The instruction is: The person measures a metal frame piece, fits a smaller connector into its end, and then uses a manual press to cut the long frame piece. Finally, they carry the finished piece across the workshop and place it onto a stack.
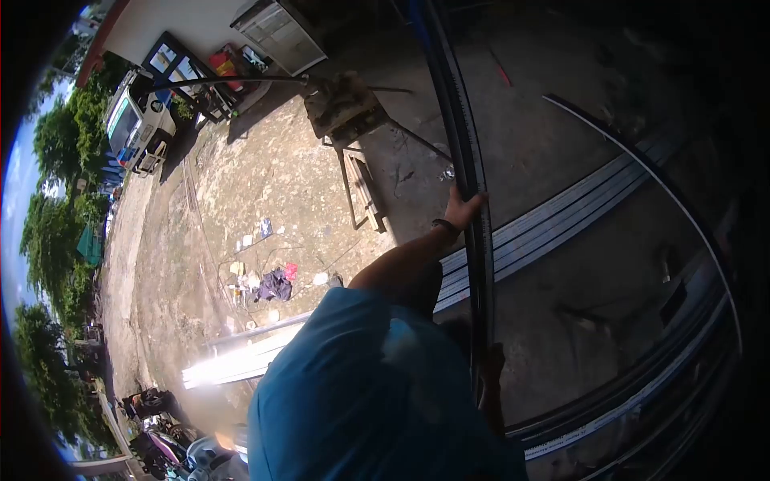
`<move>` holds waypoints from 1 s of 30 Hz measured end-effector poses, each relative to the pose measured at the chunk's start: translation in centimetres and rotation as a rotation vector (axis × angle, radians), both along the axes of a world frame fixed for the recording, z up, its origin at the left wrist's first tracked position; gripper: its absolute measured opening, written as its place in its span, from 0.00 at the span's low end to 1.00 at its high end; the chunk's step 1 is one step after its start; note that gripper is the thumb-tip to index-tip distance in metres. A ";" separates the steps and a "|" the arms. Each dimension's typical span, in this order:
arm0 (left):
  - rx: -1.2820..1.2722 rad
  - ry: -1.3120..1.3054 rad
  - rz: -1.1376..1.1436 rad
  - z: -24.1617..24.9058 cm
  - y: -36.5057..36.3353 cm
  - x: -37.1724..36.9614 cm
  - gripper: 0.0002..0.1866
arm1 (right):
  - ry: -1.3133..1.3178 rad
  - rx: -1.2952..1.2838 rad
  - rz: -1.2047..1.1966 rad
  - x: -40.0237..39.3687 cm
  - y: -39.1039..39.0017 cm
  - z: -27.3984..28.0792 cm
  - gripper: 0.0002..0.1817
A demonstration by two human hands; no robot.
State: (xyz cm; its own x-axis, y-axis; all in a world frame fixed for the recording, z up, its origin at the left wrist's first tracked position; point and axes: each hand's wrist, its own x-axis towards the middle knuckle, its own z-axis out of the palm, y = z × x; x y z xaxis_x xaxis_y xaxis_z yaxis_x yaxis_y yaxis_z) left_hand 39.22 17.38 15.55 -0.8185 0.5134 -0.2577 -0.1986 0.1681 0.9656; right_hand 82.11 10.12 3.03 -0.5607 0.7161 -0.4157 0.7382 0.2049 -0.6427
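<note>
A long, dark metal bar [463, 120], apparently a channel profile, runs from the top of the view down past my body. My left hand [465, 210], with a dark band at the wrist, is closed around it near the middle. Lower down, in deep shade, my right hand [492, 365] is against the same bar with its fingers curled; their exact grip is hard to make out. My blue shirt [353, 385] covers the lower middle. Beneath the bar lies a bundle of long grey metal profiles [553, 212] on the shaded floor.
A worn metal stand [345, 108] with a rod across it stands above left. A curved-looking long strip [666, 180] and more profiles [609, 417] lie at right. Bags and scraps [273, 284] litter the sunlit ground. A white vehicle [140, 124] and a glazed cabinet [281, 36] are farther off.
</note>
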 end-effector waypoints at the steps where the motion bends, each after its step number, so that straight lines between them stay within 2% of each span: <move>1: 0.006 -0.082 -0.045 -2.5 -2.1 0.2 0.40 | 0.032 -0.019 0.003 0.5 -0.5 -1.6 0.18; 2: 0.000 -0.160 -0.051 -4.3 -3.9 0.1 0.39 | -0.013 -0.039 0.046 1.4 -1.1 -2.5 0.21; 4: -0.052 -0.145 -0.046 -4.1 -6.3 -1.3 0.40 | -0.106 -0.079 0.128 3.7 -2.8 -3.9 0.26; 6: 0.073 -0.283 0.091 -3.7 -6.9 -7.8 0.42 | -0.146 -0.077 0.175 5.6 -4.4 -4.3 0.21; 8: 0.142 -0.259 0.211 -2.4 -7.3 -15.4 0.46 | -0.308 -0.112 0.234 6.7 -5.0 -4.4 0.19; 10: 0.093 -0.215 0.354 -0.1 -8.6 -19.2 0.49 | -0.370 -0.032 0.262 6.8 -5.8 -4.9 0.18; 11: 0.049 -0.050 0.237 -4.1 -9.4 -21.4 0.50 | -0.402 0.015 0.273 5.6 -5.9 -5.3 0.18; 14: -0.064 -0.151 0.289 -11.1 -13.3 -22.2 0.50 | -0.279 0.051 0.381 -2.5 -6.7 -6.2 0.18; 15: -0.086 -0.098 0.294 -15.6 -14.7 -22.3 0.48 | -0.246 -0.001 0.284 -6.4 -7.1 -5.8 0.22; 16: -0.105 -0.048 0.299 -19.6 -16.0 -22.5 0.47 | -0.216 0.020 0.290 -9.5 -8.1 -5.6 0.21; 18: -0.027 -0.116 0.328 -19.5 -17.7 -23.0 0.45 | -0.163 0.069 0.323 -14.5 -8.6 -5.6 0.22; 20: -0.050 -0.160 0.322 -23.4 -20.0 -25.8 0.43 | -0.303 0.028 0.460 -17.9 -9.2 -4.9 0.21; 21: -0.071 -0.160 0.328 -22.8 -20.7 -27.5 0.43 | -0.359 0.012 0.523 -20.0 -9.5 -5.2 0.21; 23: -0.059 -0.179 0.358 -22.3 -21.4 -30.2 0.42 | -0.418 0.015 0.479 -22.9 -10.5 -5.2 0.17; 24: -0.022 -0.198 0.363 -23.9 -21.6 -30.9 0.42 | -0.444 0.022 0.455 -24.0 -10.7 -5.3 0.15; 25: 0.016 -0.218 0.371 -25.3 -21.8 -31.5 0.42 | -0.356 0.070 0.514 -24.7 -10.9 -5.0 0.12; 26: 0.060 -0.233 0.380 -26.8 -21.9 -32.1 0.42 | -0.382 0.056 0.540 -25.3 -11.0 -5.4 0.12; 29: 0.017 -0.233 0.297 -24.9 -21.7 -32.7 0.42 | -0.423 -0.005 0.627 -24.7 -10.6 -6.3 0.14; 30: 0.006 -0.269 0.302 -25.1 -21.4 -33.1 0.43 | -0.469 -0.025 0.517 -25.3 -10.9 -6.8 0.15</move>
State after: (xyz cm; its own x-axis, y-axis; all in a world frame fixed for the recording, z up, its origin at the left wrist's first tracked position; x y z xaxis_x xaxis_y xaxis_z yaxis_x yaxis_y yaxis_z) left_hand 6.10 -4.01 -9.55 -0.8366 0.2623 -0.4809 -0.4837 0.0582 0.8733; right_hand 56.80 -0.79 -3.78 -0.5846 0.3926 -0.7100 0.7504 0.5943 -0.2892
